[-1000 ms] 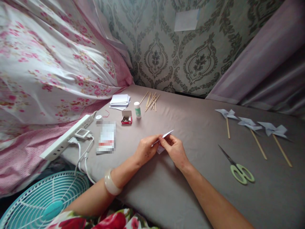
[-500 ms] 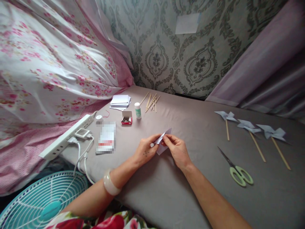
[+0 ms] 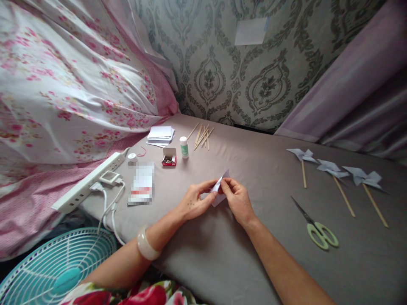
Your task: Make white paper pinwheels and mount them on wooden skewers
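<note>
A small sheet of white paper (image 3: 218, 200) is held between my two hands, low over the grey-covered table. My left hand (image 3: 197, 199) pinches its left side, thumb along a folded-over part. On the other side, my right hand (image 3: 237, 198) grips the upper edge between thumb and fingers. The fingers cover much of the paper, so its exact fold is hidden. Right of my hands lie green-handled scissors (image 3: 321, 235), blades slightly apart. Beyond them rest three paper pinwheels on sticks, the nearest one being this pinwheel (image 3: 300, 155).
Behind my hands stand a glue bottle (image 3: 184, 148) and an open red box of small metal pieces (image 3: 169, 159). Further back are wooden sticks (image 3: 203, 136) and a paper stack (image 3: 160, 134). A power strip (image 3: 85, 184) lies left, above a teal fan (image 3: 68, 277).
My left thumb has slid right and up along the paper, pressing the folded part. The right hand stays nearly in place, still pinching the paper.
</note>
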A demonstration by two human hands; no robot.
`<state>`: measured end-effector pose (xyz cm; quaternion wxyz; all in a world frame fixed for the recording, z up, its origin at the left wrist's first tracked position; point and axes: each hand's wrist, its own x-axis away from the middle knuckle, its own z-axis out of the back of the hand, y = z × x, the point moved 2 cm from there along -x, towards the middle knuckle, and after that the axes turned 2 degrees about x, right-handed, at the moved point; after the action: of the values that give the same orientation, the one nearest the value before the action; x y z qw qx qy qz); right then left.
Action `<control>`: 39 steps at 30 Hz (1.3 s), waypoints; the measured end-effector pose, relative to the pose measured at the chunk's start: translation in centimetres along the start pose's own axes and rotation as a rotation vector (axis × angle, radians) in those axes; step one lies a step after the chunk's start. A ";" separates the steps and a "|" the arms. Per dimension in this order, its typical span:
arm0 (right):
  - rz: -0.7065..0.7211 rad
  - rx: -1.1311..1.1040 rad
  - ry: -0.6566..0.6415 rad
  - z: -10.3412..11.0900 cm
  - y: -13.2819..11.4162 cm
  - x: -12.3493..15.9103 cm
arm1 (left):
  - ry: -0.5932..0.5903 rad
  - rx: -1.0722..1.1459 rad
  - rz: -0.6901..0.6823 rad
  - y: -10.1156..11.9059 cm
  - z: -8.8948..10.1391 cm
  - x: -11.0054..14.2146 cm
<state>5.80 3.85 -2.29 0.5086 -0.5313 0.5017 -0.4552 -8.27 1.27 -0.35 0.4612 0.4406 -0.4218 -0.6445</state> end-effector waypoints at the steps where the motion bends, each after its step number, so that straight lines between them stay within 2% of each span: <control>1: 0.001 0.003 0.002 0.0 -0.1 0.0 | -0.014 0.041 0.017 0.0 0.0 0.0; 5: -0.001 0.007 0.009 0.2 -0.3 0.1 | -0.028 0.116 0.025 -0.7 -0.2 -0.2; 9: -0.024 -0.033 -0.028 0.1 -0.5 0.3 | 0.010 0.129 0.008 -1.3 -0.5 -0.2; 22: -0.068 -0.107 -0.108 -0.4 -0.4 0.4 | 0.060 0.199 0.039 -1.5 -0.4 -0.4; 29: -0.065 -0.075 -0.114 -0.2 0.1 0.2 | 0.070 0.174 0.053 -1.4 -0.2 -0.6; 35: -0.050 -0.054 -0.111 0.0 0.0 0.2 | 0.027 0.174 0.045 -1.3 -0.3 -0.6; 39: -0.044 -0.048 -0.103 0.0 -0.4 0.2 | 0.042 0.089 -0.033 -0.9 -0.1 -0.5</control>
<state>5.83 3.60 -1.89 0.5105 -0.5771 0.4739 -0.4264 -8.31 1.96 -1.09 0.4392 0.4809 -0.4329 -0.6233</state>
